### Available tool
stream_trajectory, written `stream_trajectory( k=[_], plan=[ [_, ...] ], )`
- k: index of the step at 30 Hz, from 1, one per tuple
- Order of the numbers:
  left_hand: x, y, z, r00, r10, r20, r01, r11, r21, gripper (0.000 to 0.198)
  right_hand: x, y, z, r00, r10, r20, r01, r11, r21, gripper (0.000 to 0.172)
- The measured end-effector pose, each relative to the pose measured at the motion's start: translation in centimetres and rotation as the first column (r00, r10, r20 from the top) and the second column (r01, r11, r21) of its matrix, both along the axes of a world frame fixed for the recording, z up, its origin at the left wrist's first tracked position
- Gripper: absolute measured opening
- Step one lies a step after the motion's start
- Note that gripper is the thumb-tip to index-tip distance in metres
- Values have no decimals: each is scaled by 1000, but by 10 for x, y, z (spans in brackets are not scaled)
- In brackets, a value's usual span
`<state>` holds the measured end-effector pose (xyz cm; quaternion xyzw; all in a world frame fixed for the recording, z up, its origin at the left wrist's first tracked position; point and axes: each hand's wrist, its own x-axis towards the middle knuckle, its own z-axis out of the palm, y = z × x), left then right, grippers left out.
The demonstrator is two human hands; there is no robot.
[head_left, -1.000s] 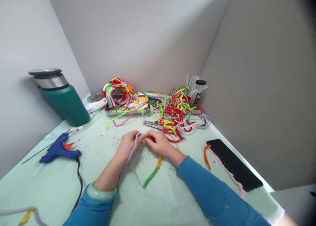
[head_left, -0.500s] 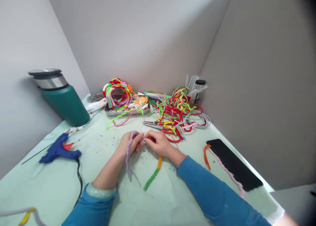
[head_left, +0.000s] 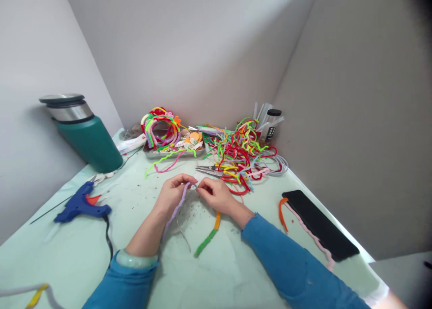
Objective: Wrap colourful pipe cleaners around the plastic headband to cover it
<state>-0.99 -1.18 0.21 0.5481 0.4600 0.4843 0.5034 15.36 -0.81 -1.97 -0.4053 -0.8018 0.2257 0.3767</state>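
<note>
My left hand (head_left: 172, 194) pinches a lilac pipe cleaner (head_left: 177, 208) that trails back along my wrist. My right hand (head_left: 216, 194) is closed on the same pipe cleaner's far end, where a small white piece sits between the fingertips of both hands. A green and orange pipe cleaner (head_left: 208, 237) lies on the mint table cover (head_left: 77, 255) just under my right wrist. A thin bare wire (head_left: 184, 237) lies beside it.
A blue glue gun (head_left: 79, 204) lies at left, a green flask (head_left: 84, 133) behind it. A metal tray (head_left: 173, 149) of wrapped hoops, scissors (head_left: 209, 170) and a heap of pipe cleaners (head_left: 241, 154) sit at the back. A black phone (head_left: 320, 223) lies right.
The lilac pipe cleaner's loose tail swung down toward the table and is now back along my left wrist. My left fingers have shifted slightly; the right hand stays put.
</note>
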Motion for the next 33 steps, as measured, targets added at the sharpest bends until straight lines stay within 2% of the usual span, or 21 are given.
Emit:
stream_trajectory(
  k=[5,7,9,12,15,18,26,33],
  plan=[
    [-3,-4,5,999,-19,35,14,991,133,17,0,0,0,1000,-10,4,10,1000,1,11],
    [-2,-6,7,999,5,-49,3,986,166,19,0,0,0,1000,-9,8,9,1000,-4,11],
    [0,-9,8,976,51,-211,-3,975,222,19,0,0,-1,1000,-10,16,10,1000,-8,12],
    [5,-11,7,855,175,-488,18,931,365,21,0,1,-2,999,-21,30,21,1000,-1,12],
    [8,-12,5,713,326,-621,37,866,498,24,0,2,-3,999,-34,42,33,999,9,13],
    [9,-12,3,636,409,-655,60,820,569,25,-1,2,-3,999,-29,42,29,1000,6,13],
    [8,-14,3,526,508,-682,141,739,659,24,-2,1,-1,999,-24,21,24,1000,-5,11],
    [3,-13,3,449,526,-722,174,742,648,24,-1,0,0,1000,-19,16,19,1000,-13,11]
  ],
)
